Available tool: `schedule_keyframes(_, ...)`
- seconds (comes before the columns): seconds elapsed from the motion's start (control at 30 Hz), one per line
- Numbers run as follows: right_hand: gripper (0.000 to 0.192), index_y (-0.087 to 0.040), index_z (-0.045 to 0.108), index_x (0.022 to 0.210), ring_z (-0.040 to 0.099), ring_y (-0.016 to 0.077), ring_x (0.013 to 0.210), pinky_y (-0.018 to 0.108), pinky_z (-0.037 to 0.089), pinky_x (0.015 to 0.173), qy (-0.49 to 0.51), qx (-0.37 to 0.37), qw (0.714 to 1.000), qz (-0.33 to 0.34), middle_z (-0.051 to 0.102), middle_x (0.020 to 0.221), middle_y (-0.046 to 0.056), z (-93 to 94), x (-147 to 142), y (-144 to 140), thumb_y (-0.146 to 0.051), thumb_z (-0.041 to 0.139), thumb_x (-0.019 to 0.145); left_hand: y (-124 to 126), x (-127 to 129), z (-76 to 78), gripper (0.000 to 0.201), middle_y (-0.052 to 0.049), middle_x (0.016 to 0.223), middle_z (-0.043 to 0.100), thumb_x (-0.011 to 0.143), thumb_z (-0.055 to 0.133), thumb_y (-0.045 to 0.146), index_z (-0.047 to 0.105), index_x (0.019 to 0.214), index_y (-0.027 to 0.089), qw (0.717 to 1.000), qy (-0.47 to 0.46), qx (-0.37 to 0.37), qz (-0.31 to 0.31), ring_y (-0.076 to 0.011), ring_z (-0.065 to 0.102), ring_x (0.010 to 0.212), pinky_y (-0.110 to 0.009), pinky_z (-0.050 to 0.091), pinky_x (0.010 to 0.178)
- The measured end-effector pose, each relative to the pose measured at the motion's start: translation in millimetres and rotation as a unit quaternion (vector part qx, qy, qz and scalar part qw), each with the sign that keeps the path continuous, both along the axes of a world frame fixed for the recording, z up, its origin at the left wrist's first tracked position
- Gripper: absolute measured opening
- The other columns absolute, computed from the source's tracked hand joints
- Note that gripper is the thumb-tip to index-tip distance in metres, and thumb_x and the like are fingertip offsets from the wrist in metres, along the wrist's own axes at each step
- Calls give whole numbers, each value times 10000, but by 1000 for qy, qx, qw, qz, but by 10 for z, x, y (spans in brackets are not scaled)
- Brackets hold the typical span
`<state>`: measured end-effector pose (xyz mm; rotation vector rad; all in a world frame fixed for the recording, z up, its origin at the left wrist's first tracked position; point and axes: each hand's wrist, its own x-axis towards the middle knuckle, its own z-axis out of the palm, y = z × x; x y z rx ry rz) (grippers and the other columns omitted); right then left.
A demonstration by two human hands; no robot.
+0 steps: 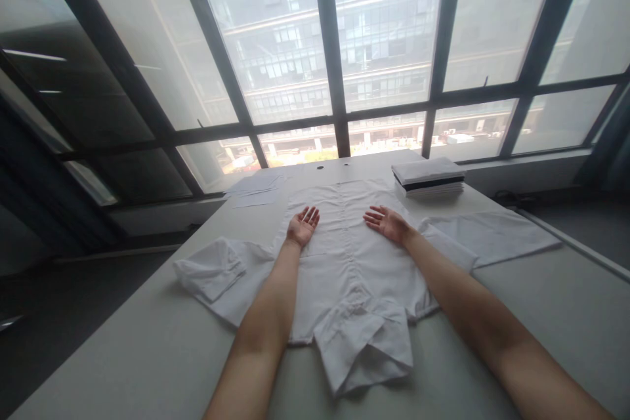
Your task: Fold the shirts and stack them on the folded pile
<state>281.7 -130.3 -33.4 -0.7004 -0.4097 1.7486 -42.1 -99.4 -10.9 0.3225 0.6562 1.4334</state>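
Observation:
A white button-front shirt (325, 282) lies spread on the table with its buttoned front facing up. Its collar end is nearest me, and the collar (369, 348) stands partly folded. One sleeve (216, 269) bends out to the left; the other sleeve (492, 236) stretches to the right. My left hand (303, 226) is over the shirt's left half, palm turned up and fingers apart. Over the right half is my right hand (386, 223), palm also upward, its fingers stretched toward the button line. Both hands hold nothing. Whether they touch the cloth I cannot tell.
A stack of folded white cloth (428, 176) with a dark layer stands at the back right of the white table (147, 341). Flat white sheets (258, 187) lie at the back left. Large windows (275, 33) rise behind the far edge; dark curtains hang at both sides.

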Motion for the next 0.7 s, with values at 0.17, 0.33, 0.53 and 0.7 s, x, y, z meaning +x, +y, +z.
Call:
schedule_keyframes(0.17, 321, -272, 520, 1266, 661, 163, 1093, 384, 607, 875, -13, -33, 981, -192, 584, 1308, 111, -25, 365, 216, -231, 383, 979, 3, 7, -5, 311, -163, 1233, 663, 969, 407, 150, 625, 1187, 194, 1000, 7, -8, 4, -252, 715, 1062, -389, 647, 777)
schedule_keyframes(0.33, 241, -270, 562, 1108, 655, 118, 1011, 296, 593, 859, -32, -42, 964, -259, 619, 1151, 61, -61, 462, 295, -249, 365, 971, 10, 19, -26, 268, -157, 1209, 663, 969, 428, 143, 615, 1155, 189, 1000, 14, -9, 5, -242, 718, 1048, -377, 646, 786)
schedule_keyframes(0.53, 200, -243, 586, 982, 660, 132, 915, 291, 589, 840, -44, -34, 964, -258, 634, 1006, 59, -95, 449, 315, -239, 388, 963, 24, 37, -37, 235, -154, 1175, 675, 976, 430, 142, 614, 1117, 177, 1000, 18, -8, 2, -237, 722, 1030, -369, 643, 795)
schedule_keyframes(0.7, 227, -237, 593, 967, 659, 135, 885, 277, 587, 807, -48, -28, 965, -255, 639, 984, 62, -101, 455, 312, -274, 370, 989, 26, 41, -31, 239, -156, 1167, 677, 977, 426, 144, 613, 1124, 175, 1000, 17, -9, 1, -235, 718, 1036, -370, 638, 808)
